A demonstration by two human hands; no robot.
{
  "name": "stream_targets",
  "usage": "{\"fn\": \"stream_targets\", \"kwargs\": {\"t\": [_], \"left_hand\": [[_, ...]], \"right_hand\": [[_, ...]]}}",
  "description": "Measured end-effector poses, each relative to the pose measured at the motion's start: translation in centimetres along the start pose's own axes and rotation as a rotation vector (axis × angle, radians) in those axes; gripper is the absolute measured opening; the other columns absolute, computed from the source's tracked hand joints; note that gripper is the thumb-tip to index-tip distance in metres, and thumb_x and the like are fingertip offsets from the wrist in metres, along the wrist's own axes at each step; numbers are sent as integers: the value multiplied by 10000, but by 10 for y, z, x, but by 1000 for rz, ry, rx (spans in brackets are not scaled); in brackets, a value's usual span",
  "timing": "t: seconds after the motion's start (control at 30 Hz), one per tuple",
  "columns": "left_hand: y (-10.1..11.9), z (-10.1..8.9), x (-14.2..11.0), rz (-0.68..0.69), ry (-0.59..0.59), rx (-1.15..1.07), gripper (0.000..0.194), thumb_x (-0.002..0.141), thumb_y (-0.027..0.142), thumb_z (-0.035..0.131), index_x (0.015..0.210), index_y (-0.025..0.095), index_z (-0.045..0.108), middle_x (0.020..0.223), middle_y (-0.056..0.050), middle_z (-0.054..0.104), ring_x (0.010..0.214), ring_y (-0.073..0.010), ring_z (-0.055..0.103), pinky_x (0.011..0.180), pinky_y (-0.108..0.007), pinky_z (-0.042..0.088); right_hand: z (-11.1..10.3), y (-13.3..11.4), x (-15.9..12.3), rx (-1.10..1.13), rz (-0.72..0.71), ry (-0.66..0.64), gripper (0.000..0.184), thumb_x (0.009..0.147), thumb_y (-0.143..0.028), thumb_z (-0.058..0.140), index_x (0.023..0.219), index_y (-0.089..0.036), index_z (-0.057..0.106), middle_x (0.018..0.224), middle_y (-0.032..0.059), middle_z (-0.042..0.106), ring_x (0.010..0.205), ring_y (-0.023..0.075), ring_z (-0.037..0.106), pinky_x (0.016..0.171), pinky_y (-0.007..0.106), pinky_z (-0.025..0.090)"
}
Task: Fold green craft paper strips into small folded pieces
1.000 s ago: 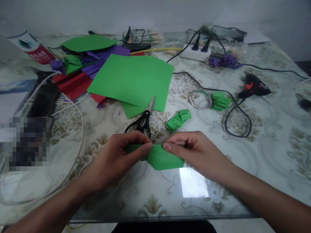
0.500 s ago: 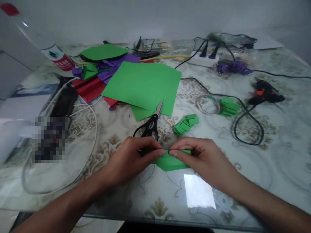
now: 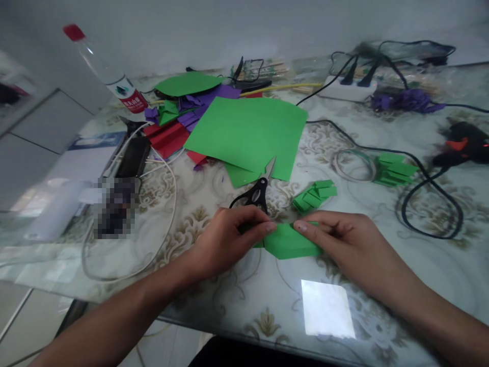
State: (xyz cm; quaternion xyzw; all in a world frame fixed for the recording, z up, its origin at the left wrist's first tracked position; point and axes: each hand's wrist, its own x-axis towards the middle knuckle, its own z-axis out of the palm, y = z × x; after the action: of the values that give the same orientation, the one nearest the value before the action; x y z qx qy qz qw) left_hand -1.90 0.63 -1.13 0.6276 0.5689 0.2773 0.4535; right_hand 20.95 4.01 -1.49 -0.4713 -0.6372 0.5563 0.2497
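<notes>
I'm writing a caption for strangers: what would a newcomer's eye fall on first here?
The large green sheet in the middle of the table stands out first, with the blades of the scissors over its near edge. Closer in, the left hand and right hand pinch a smaller green paper. The red-capped bottle stands at the back left.

Held green paper (image 3: 291, 242) partly hidden by left hand (image 3: 229, 239)

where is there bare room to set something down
Free: the tabletop nearer than the held green paper, and right of the right hand, short of the black cord loop. Crowded: beyond the left hand, with the scissors, large green sheet, red paper and purple paper.
</notes>
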Motion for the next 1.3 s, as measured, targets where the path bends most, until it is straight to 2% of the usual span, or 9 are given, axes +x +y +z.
{"fn": "stream_targets", "kwargs": {"t": [0.1, 0.33, 0.47, 0.63, 0.77, 1.0, 1.03, 1.2, 1.3], "left_hand": [[0, 0, 0, 4, -11, -1, 238, 979, 379, 651, 915, 178, 762, 805, 0, 747, 729, -138, 645, 652, -238, 460], [2, -1, 0, 11, -65, 44, 247, 991, 371, 623, 904, 176, 748, 794, 15, 724, 714, -123, 614, 648, -233, 451], [-1, 0, 0, 30, -39, 38, 238, 994, 369, 626, 914, 182, 750, 795, 24, 726, 715, -115, 616, 652, -223, 453], [-2, 1, 0, 33, 8, 40, 222, 995, 353, 628, 911, 184, 744, 780, 33, 720, 692, -101, 607, 631, -207, 436], [0, 1, 0, 32, 42, 53, 221, 998, 325, 615, 875, 176, 722, 710, 43, 668, 648, -92, 559, 584, -195, 404], [2, 0, 0, -6, 12, 45, 260, 993, 385, 610, 860, 186, 713, 698, 41, 651, 618, -94, 525, 526, -195, 363], [1, 0, 0, -18, -1, 47, 272, 992, 399, 610, 854, 189, 713, 690, 41, 648, 614, -96, 523, 521, -195, 362], [1, 1, 0, -51, -58, 63, 271, 985, 406, 606, 864, 193, 722, 673, 39, 649, 598, -101, 514, 511, -201, 359], [2, 1, 0, -56, -77, 64, 265, 982, 403, 605, 873, 195, 728, 685, 38, 662, 607, -105, 525, 522, -203, 370]], "right_hand": [[-2, -2, 1, -19, 78, -4, 309, 874, -507, 709, 797, -220, 792, 663, 34, 682, 548, 157, 519, 421, 259, 320], [-1, -4, 1, -38, 57, 34, 267, 849, -472, 703, 784, -226, 784, 708, 60, 715, 584, 179, 542, 432, 273, 323], [2, -5, 0, -38, 66, 63, 236, 855, -440, 696, 816, -221, 774, 709, 47, 704, 559, 161, 518, 427, 263, 328], [4, -9, 1, 46, 88, 58, 247, 856, -450, 706, 785, -213, 701, 579, -22, 550, 502, 124, 429, 420, 236, 315], [4, -10, 1, 122, 105, 51, 409, 860, -440, 721, 603, -217, 494, 537, -66, 389, 474, 88, 338, 406, 217, 263], [3, -6, 1, 189, 135, 49, 336, 880, -401, 727, 672, -203, 553, 610, -24, 564, 576, 120, 537, 539, 232, 467], [3, -5, 2, 203, 135, 56, 320, 875, -396, 736, 685, -201, 566, 610, -25, 567, 584, 123, 547, 541, 232, 467], [2, -3, 2, 206, 109, 110, 277, 862, -399, 754, 740, -189, 623, 603, -38, 565, 512, 93, 438, 445, 221, 295], [1, -2, 2, 234, 76, 143, 220, 839, -370, 778, 809, -181, 669, 628, -37, 596, 530, 92, 455, 461, 220, 311]]}}
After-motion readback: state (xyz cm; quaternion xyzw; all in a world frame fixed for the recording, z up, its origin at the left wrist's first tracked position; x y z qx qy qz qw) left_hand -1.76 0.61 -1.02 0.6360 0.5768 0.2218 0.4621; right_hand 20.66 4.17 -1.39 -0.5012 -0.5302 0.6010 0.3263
